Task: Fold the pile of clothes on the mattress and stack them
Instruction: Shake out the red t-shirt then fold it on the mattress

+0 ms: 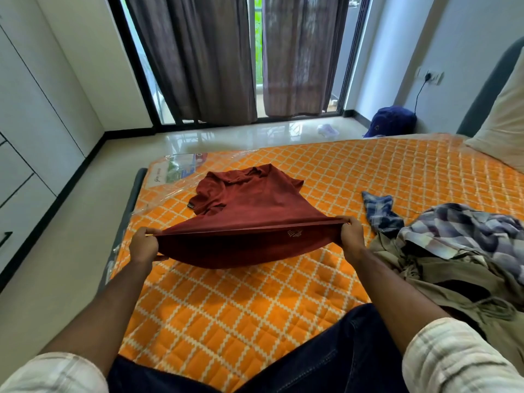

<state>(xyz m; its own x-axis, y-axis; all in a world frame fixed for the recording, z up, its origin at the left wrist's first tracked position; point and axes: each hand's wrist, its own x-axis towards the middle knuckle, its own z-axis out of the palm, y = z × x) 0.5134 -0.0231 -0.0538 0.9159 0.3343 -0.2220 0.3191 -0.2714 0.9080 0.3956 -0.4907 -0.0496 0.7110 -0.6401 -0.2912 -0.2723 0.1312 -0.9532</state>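
Here: maroon t-shirt [249,199] spread on orange mattress [354,171], collar end far, hem raised and stretched taut. Left hand [144,245] pinching hem's left corner; right hand [352,235] pinching right corner. Unfolded pile [453,251] of plaid and khaki clothes just right of the shirt.

Mattress cover [283,302]: showing orange with a white lattice of diamonds; T-shirt [249,205]: showing plain rust red with a small pale mark near its hem. Shirts in the pile: one [467,231] showing a blue, grey and white check, one [378,211] showing a darker blue-and-white plaid, lying on olive-khaki trousers [442,279]. Curtains [198,58] showing grey-brown, bag [391,120] showing navy blue, sleeves [453,361] showing off-white with faint stripes.
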